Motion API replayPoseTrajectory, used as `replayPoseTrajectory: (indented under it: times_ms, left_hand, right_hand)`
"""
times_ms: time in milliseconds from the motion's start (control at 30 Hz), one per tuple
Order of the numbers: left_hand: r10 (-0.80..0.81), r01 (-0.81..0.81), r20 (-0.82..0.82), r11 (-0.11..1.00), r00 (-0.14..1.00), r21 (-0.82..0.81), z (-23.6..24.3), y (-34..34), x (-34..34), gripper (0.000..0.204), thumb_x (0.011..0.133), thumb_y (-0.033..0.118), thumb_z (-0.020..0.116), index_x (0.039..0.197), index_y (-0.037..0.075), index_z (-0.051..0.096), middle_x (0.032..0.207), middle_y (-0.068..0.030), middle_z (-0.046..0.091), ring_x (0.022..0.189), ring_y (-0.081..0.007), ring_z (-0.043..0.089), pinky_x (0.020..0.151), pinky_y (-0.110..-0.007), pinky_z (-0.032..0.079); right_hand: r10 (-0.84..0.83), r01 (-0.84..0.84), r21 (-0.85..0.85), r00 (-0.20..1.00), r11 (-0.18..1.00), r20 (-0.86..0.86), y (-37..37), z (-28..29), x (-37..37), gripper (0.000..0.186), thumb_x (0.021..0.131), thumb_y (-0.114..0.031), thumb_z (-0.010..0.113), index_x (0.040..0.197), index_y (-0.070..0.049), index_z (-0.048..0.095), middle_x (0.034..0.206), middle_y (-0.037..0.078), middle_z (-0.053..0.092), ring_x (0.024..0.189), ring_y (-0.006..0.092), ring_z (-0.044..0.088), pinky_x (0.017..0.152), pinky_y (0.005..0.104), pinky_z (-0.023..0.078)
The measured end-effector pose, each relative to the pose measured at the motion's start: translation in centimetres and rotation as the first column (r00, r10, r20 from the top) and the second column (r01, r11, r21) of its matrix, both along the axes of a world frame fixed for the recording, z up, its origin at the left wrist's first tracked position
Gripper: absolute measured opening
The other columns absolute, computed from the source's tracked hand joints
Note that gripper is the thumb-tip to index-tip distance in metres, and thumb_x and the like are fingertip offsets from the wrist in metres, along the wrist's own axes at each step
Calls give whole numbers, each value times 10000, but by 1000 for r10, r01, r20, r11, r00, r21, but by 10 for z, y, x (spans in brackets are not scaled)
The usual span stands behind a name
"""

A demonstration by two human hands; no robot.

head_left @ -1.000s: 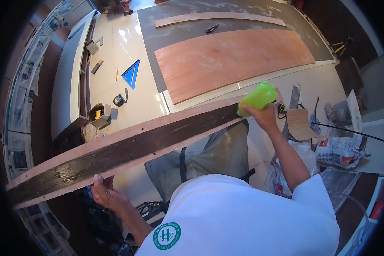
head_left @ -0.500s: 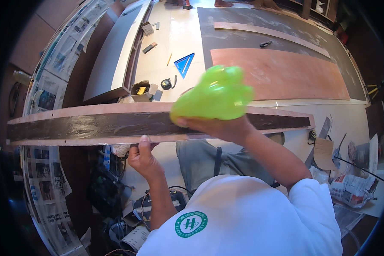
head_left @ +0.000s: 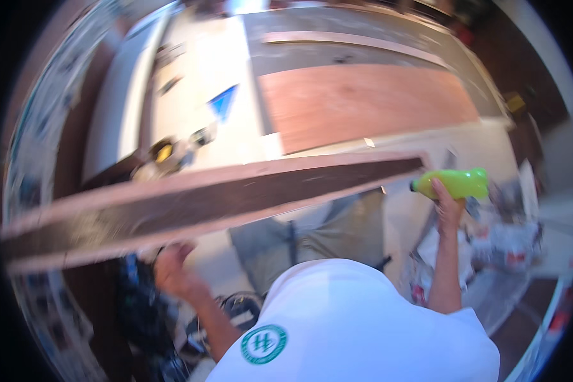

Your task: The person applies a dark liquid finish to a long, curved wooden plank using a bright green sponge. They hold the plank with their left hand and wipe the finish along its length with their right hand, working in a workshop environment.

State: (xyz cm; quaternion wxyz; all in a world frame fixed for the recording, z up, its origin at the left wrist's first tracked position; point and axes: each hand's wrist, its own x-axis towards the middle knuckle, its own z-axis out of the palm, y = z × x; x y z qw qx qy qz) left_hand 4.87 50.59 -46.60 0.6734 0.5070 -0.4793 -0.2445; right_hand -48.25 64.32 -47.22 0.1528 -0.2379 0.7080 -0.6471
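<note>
A long, narrow, pinkish wooden board (head_left: 99,196) lies across in front of me, a shiny dark brown layer (head_left: 223,198) covering its middle. My right hand (head_left: 450,205), at the board's right end, is closed around a bright yellow-green squeeze bottle (head_left: 463,183). The bottle lies sideways, its dark tip pointing left toward the board's end and apart from it. My left hand (head_left: 177,270) is just below the board's near edge at the left. Motion blurs its fingers, so I cannot make out whether they touch the board.
Beyond the board are a reddish wooden panel (head_left: 369,102), a pale strip (head_left: 356,41) and a blue triangular square (head_left: 223,102). A small box with something yellow (head_left: 164,153) stands at the far left. Plastic bags (head_left: 503,245) lie at the right, newspaper-covered surfaces (head_left: 41,153) at the left.
My right hand has carried the bottle from over the board's middle to beyond its right end. My left hand has shifted down and left. The board appears more tilted as the view has turned.
</note>
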Motion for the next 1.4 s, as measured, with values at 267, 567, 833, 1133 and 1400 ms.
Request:
replayPoseTrajectory:
  times_ms: [267,567,833,1133,1400]
  left_hand:
    - [-239,199,190,958,952,207,-29,17,-13,371,1050,184,528,823,-63,687,742,-144,662,719,-228,643,813,-385,558]
    - [-494,335,92,703,865,628,-69,29,-71,281,966,231,725,819,-3,678,718,-64,678,668,-109,584,665,-272,452]
    - [-484,310,77,666,872,679,-64,47,-67,210,955,177,730,905,-23,689,785,-54,687,703,-111,619,690,-256,493]
    - [-480,133,378,740,792,660,-65,10,-52,277,960,172,727,1084,-72,683,906,-79,704,831,-128,638,773,-276,527]
    - [-371,-71,717,861,590,504,-84,19,-31,462,902,173,761,1263,-68,603,1292,-203,609,1218,-363,575,1087,-435,416]
  right_hand:
    - [336,344,-493,425,800,841,122,-78,-38,393,873,-447,778,1083,-136,661,982,43,721,867,211,724,710,348,641]
    - [-291,164,246,382,955,877,130,-160,-39,331,870,-387,752,1072,-148,644,933,30,713,776,183,698,677,351,586]
    - [-304,-271,638,702,721,643,117,-171,-60,478,839,-396,776,1172,-79,647,933,54,713,807,198,715,723,362,591]
    - [521,-143,918,786,-370,332,95,-142,-116,596,634,-513,849,1059,-98,795,1095,120,770,980,265,749,812,393,589]
    - [591,-12,801,668,-598,451,53,-146,-144,628,624,-490,857,1135,-131,786,1123,61,770,1001,255,746,814,392,591]
